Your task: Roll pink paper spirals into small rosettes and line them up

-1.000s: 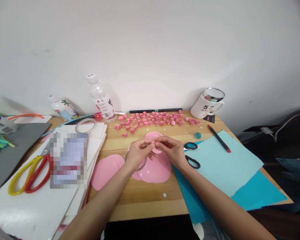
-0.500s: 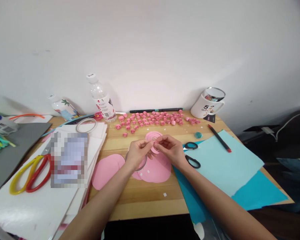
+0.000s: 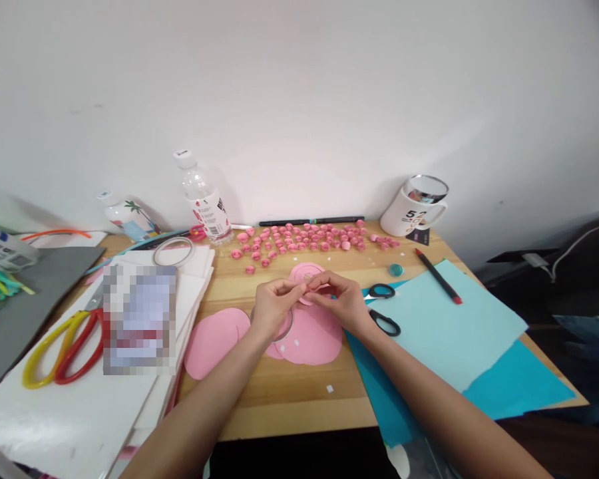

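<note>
My left hand (image 3: 276, 303) and my right hand (image 3: 340, 299) meet over the middle of the table, fingertips pinched together on a small piece of pink paper (image 3: 308, 291). The fingers cover most of it, so its shape is unclear. Just behind the fingertips lies a pink paper spiral (image 3: 302, 269). Below the hands are pink paper circles (image 3: 314, 342), and a roll of tape (image 3: 288, 327) sits partly under my left hand. Several small rolled pink paper flowers (image 3: 324, 245) are spread along the back of the table. Another set of pink paper circles (image 3: 212, 342) lies left of my left hand.
Black-handled scissors (image 3: 385, 324) and blue paper sheets (image 3: 469, 319) with a marker (image 3: 439, 277) lie at right. A mug (image 3: 404, 214) and a water bottle (image 3: 209, 206) stand by the wall. At left, red-and-yellow scissors (image 3: 64, 349) rest on white paper (image 3: 80, 419).
My two hands stay pinched together in nearly the same place, the fingers shifting slightly around the pink paper. My right hand tilts a little. Nothing else on the table has visibly moved.
</note>
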### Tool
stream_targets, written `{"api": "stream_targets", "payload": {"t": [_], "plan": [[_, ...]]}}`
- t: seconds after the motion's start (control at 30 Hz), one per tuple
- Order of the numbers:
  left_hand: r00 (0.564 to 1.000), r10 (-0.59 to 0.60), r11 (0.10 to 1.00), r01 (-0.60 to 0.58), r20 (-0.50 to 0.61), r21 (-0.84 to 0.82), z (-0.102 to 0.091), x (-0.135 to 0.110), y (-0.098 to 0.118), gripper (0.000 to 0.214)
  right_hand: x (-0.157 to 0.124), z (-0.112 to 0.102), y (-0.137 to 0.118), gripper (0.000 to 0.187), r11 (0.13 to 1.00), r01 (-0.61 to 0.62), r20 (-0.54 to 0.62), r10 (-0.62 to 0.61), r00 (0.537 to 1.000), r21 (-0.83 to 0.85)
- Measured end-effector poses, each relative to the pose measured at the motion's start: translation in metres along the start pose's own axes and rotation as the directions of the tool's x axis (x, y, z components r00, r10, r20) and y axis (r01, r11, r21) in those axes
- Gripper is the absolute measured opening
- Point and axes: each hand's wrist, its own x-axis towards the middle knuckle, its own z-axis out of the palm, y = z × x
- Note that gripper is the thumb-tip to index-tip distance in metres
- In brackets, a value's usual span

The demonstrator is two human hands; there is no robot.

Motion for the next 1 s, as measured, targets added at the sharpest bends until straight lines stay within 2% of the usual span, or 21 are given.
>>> {"api": "stream_targets", "payload": {"t": [0.17,0.27,0.37,0.63,0.8,1.0], "plan": [[0.994,0.057,0.998,-0.059,-0.093,-0.016,-0.0031,0.0018,0.0049,0.021,-0.0005,0.002,0.0007,0.028,0.996,-0.072,0.04,0.069,0.997,0.06],[0.989,0.104,0.994,-0.1,-0.105,0.041,-0.0046,0.0027,0.0053,0.018,-0.0006,0.003,0.0028,0.028,0.981,-0.157,0.105,0.145,0.984,0.117],[0.985,0.137,0.988,-0.128,-0.104,0.09,-0.0044,0.0027,0.0051,0.017,-0.0002,0.003,0.0032,0.028,0.967,-0.203,0.093,0.191,0.977,0.151],[0.994,0.106,0.983,-0.101,-0.028,0.154,-0.0041,0.0027,0.0027,0.018,0.002,0.0025,0.0002,0.03,0.955,-0.17,-0.064,0.191,0.98,0.244],[0.992,0.122,0.973,-0.126,0.034,0.192,-0.0037,0.0015,0.0009,0.017,0.0025,0.0022,0.0015,0.027,0.968,-0.123,-0.098,0.148,0.984,0.219],[0.988,0.152,0.965,-0.151,0.01,0.213,-0.0029,0.0009,0.0015,0.017,0.0021,0.0007,0.0051,0.021,0.979,-0.11,-0.114,0.13,0.985,0.169]]}}
